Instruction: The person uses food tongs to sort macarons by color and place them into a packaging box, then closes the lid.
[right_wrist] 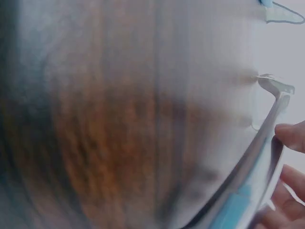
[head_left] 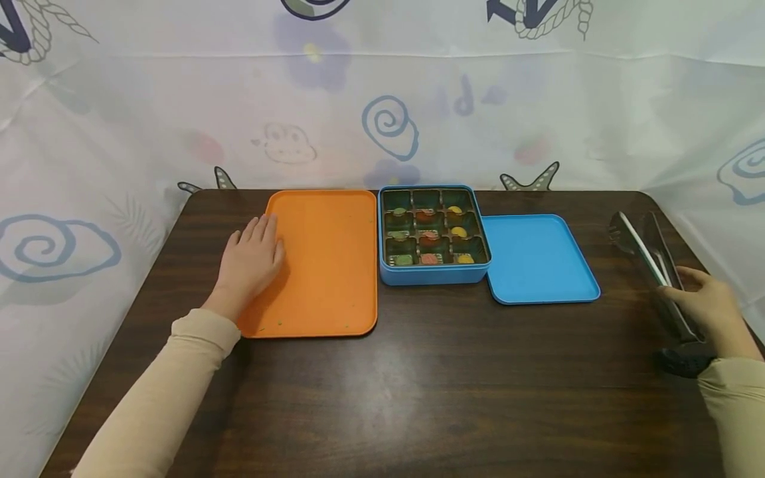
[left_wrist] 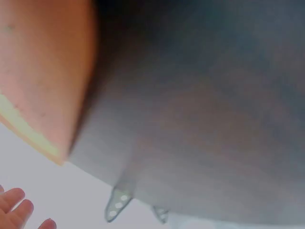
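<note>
At the left edge of the orange tray (head_left: 325,265), my left hand (head_left: 250,261) lies palm down with its fingers stretched out and holding nothing. On the far right my right hand (head_left: 711,305) grips a pair of metal tongs (head_left: 644,249) by the side, thumb and fingers around the arms. The right wrist view shows the thumb (right_wrist: 290,136) and fingers touching the tongs (right_wrist: 281,102), whose scalloped tip points away. A blue box (head_left: 435,275) stands right of the orange tray, its brown compartments holding small green, red and yellow pieces.
A flat blue lid or tray (head_left: 540,259) lies against the box's right side. Tiny green specks dot the orange tray's near edge. The dark wooden table (head_left: 382,398) ends at a patterned white cloth (head_left: 239,99) behind and beside it.
</note>
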Available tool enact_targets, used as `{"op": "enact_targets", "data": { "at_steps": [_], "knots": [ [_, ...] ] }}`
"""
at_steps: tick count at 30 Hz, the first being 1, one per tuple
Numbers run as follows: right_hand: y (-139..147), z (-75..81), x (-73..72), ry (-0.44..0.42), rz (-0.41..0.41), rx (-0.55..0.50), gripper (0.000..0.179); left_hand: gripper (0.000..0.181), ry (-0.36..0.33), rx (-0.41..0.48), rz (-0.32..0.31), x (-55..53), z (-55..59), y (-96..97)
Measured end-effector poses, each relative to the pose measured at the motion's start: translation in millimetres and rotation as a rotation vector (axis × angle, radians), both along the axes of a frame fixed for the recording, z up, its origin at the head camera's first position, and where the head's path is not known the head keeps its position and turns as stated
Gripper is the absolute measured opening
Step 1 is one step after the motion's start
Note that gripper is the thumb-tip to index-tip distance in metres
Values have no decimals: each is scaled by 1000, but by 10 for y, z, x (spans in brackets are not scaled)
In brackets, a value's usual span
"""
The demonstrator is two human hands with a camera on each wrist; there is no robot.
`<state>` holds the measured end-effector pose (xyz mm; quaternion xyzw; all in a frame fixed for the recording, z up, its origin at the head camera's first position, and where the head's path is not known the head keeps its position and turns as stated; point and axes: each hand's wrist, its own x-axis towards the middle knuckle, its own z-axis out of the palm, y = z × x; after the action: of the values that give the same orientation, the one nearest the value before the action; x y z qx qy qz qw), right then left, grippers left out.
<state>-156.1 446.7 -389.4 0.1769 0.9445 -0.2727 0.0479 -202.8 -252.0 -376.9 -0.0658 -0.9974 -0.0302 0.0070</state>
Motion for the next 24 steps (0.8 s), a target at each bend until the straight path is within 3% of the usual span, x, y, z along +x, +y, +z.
{"op": "enact_targets", "data": {
  "at_steps": [4,10,15,19,24],
  "knots": [
    [-10,47,30,18,39,-38,76,59,26,50,1,-11,108,143],
    [-136,200,65,101,108,54,68,57,62,68,-31,-21,223,403],
    [-359,377,65,146,183,127,61,55,135,79,-66,16,302,728],
    [-548,457,46,168,254,152,59,53,180,61,-126,59,346,1013],
    [-727,426,31,195,357,157,53,49,245,45,-230,146,379,1354]
  ]
}}
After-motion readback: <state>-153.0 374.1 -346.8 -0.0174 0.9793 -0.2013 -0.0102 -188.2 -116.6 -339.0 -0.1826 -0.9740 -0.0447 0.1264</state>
